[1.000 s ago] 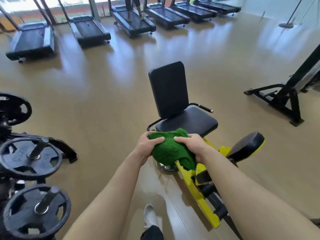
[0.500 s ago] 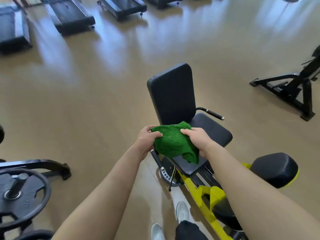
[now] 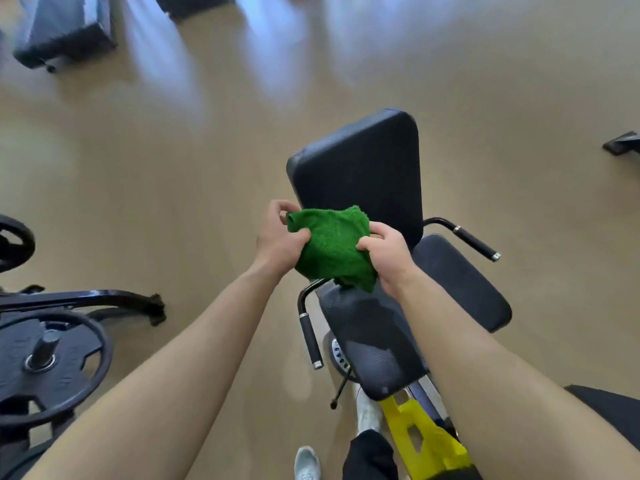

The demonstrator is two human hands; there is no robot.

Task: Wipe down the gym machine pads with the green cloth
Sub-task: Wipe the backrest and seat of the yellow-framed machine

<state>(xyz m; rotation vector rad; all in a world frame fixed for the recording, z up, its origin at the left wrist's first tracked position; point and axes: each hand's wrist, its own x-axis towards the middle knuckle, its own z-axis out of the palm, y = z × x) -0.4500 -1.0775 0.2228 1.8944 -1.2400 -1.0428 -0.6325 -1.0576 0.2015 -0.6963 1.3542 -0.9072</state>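
I hold a bunched green cloth in the air with both hands, just above the black seat pad and in front of the upright black back pad. My left hand pinches the cloth's left edge. My right hand grips its right side with curled fingers. The cloth's lower corner hangs close to the seat pad's far end; whether it touches is unclear. Another black pad lies to the right of the seat.
Two side handles flank the seat. The yellow machine frame runs toward me at lower right, beside my shoes. A rack of black weight plates stands at left. Treadmills sit far back on the tan floor.
I have stepped closer and my view has tilted down, so the seat now lies right under my arms. Both hands raised the cloth in front of the back pad and shifted their hold.
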